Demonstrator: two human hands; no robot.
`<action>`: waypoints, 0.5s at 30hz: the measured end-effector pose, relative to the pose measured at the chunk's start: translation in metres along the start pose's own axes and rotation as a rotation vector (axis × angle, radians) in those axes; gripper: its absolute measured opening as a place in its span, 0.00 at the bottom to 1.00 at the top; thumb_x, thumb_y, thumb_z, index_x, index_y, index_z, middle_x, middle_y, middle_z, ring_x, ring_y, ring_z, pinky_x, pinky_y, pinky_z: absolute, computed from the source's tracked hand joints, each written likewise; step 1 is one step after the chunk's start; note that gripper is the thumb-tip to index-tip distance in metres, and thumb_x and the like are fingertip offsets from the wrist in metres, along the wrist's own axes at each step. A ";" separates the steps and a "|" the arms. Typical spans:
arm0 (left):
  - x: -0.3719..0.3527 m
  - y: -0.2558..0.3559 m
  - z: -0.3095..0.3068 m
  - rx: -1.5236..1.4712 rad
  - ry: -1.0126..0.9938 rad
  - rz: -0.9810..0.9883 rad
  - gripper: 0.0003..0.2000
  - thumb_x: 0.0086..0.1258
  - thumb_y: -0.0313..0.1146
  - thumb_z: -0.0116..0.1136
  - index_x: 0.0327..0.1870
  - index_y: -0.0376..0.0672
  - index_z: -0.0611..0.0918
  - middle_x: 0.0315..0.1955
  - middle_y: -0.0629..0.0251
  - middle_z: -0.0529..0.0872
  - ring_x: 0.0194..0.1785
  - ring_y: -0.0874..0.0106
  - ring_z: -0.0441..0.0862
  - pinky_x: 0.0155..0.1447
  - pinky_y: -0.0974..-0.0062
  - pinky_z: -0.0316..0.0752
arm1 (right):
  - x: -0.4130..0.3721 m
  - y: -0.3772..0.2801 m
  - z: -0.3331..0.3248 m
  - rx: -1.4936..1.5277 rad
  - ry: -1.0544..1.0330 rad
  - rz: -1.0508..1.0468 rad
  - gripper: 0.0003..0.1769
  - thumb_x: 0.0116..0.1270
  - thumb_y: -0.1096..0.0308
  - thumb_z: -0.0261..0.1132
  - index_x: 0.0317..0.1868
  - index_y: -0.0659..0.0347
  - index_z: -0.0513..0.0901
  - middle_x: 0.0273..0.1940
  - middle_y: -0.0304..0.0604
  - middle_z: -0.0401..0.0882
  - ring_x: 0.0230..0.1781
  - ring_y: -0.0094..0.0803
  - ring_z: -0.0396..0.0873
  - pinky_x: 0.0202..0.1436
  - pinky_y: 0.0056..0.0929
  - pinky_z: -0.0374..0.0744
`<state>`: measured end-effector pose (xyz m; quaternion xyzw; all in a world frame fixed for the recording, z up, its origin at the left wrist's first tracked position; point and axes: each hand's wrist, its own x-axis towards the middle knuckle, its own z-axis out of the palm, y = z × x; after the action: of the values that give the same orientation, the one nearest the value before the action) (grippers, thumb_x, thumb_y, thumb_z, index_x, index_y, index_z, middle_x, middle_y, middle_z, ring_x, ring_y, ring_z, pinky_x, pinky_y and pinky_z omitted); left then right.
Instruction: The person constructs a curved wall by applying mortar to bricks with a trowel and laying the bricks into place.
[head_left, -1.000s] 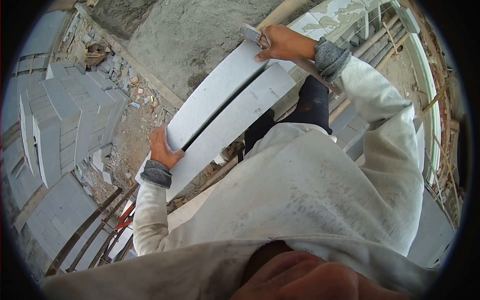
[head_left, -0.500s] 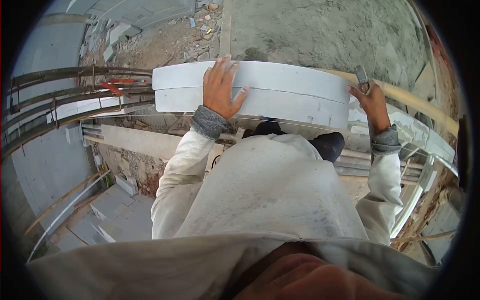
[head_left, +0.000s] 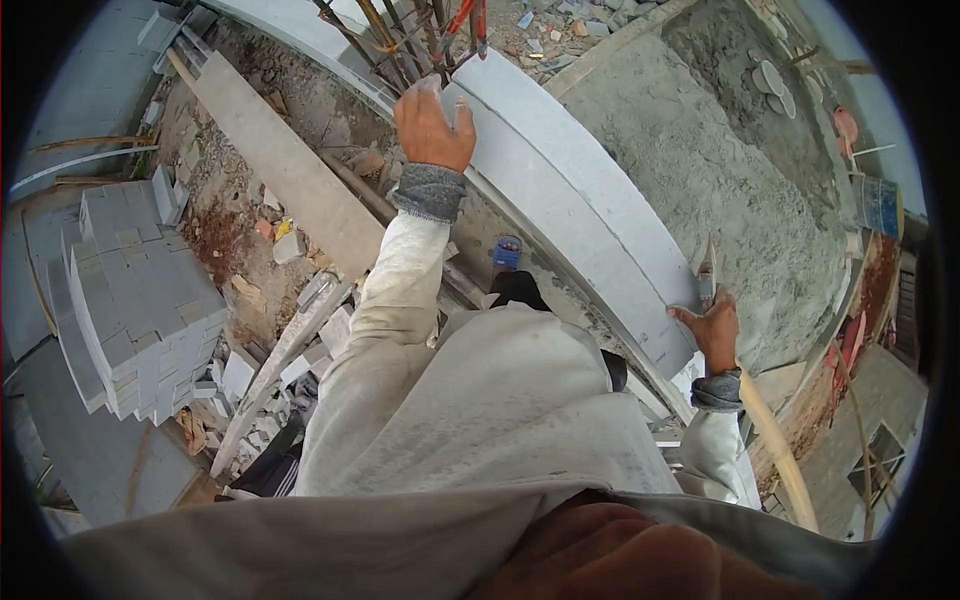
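Observation:
A long pale block wall (head_left: 580, 185) with a dark seam along its length runs diagonally in front of me. My left hand (head_left: 435, 125) is at its far left end, fingers bent at the edge and thumb apart from them. At the near right end, my right hand (head_left: 710, 325) is closed around a tool with a narrow grey metal end (head_left: 707, 270) that points away from me. Its thumb reaches to the block face. The tool's grip is mostly hidden by the hand.
Rebar rods (head_left: 405, 45) with red pieces rise beside the wall's far end. Rough grey concrete (head_left: 690, 150) lies beyond it. A plank (head_left: 290, 165), rubble and stacked grey blocks (head_left: 150, 300) are at left. My foot in a blue sandal (head_left: 507, 252) is below.
My view has turned, so the wall now slants down to the right. My left hand has moved from the wall's top face to its left end. The tool stays in my right hand.

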<state>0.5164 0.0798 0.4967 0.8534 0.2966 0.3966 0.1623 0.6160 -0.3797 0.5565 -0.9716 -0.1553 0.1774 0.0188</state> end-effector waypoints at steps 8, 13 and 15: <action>0.024 0.000 0.035 0.302 -0.333 -0.139 0.18 0.65 0.40 0.58 0.48 0.36 0.84 0.41 0.47 0.87 0.46 0.50 0.81 0.57 0.60 0.71 | -0.004 -0.003 -0.009 0.116 -0.008 -0.001 0.40 0.37 0.47 0.84 0.40 0.68 0.75 0.33 0.58 0.81 0.34 0.54 0.82 0.38 0.45 0.79; 0.019 -0.011 0.048 0.332 -0.262 -0.168 0.13 0.62 0.39 0.62 0.40 0.40 0.87 0.36 0.52 0.88 0.47 0.54 0.80 0.55 0.58 0.71 | -0.005 0.006 -0.004 0.163 0.016 -0.046 0.39 0.37 0.47 0.84 0.38 0.67 0.75 0.30 0.56 0.81 0.31 0.52 0.82 0.35 0.44 0.78; 0.025 -0.006 0.043 0.407 -0.343 -0.174 0.15 0.67 0.43 0.58 0.45 0.43 0.87 0.40 0.53 0.88 0.48 0.53 0.81 0.58 0.59 0.71 | -0.003 0.012 0.001 0.159 0.032 -0.068 0.38 0.37 0.46 0.84 0.37 0.67 0.75 0.29 0.56 0.81 0.30 0.52 0.81 0.35 0.44 0.78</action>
<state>0.5601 0.0979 0.4809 0.8944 0.4107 0.1633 0.0690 0.6167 -0.3916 0.5556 -0.9640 -0.1733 0.1727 0.1045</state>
